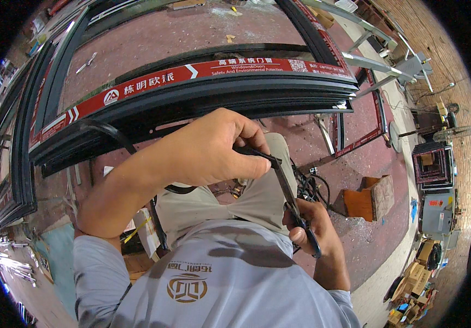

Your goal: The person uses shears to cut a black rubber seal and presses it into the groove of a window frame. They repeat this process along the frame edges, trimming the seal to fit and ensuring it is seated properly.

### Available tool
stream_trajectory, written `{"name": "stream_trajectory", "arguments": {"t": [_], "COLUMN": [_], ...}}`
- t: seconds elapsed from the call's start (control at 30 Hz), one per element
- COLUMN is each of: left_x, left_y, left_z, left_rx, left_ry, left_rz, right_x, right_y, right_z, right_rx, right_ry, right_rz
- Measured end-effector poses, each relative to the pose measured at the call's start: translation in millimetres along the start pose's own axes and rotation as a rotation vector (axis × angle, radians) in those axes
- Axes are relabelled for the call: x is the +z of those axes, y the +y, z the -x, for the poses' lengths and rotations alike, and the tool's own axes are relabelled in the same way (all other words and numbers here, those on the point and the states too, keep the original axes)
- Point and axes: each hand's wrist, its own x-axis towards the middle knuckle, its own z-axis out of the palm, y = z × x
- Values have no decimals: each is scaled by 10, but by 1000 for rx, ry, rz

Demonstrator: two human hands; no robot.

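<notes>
My left hand (222,145) is closed in a pinch on the end of a black rubber strip (107,128). The strip loops back behind my left forearm and over the window frame's edge. A pair of dark-handled scissors (286,186) is in my right hand (323,227), fingers wrapped round the handles. Its blades point up and away, their tips meeting the strip end beside my left thumb. Whether the blades are parted there is hard to see. Just beyond both hands lies a stack of black window frames (219,90) with red printed film on top.
Black cables (315,188) lie tangled on the floor by my right leg, near an open cardboard box (368,199). Metal stand legs (375,68) reach out at the far right. More dark frames (6,186) stand at the left, and cartons (413,284) are piled along the right wall.
</notes>
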Motion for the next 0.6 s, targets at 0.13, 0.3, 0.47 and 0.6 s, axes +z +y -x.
{"name": "stream_trajectory", "arguments": {"t": [0.13,0.3,0.47,0.6], "left_x": [18,59,192,339], "left_y": [3,11,-35,122], "left_z": [-29,-49,-137,-184], "left_rx": [-22,-50,-5,-47], "left_ry": [-1,-23,-11,13], "left_rz": [-17,-26,-40,27], "right_x": [-6,0,32,70], "right_y": [12,156,395,724], "right_z": [-11,61,99,28], "right_rx": [-19,60,5,53], "right_ry": [13,33,134,329], "right_rz": [3,60,-119,-325]}}
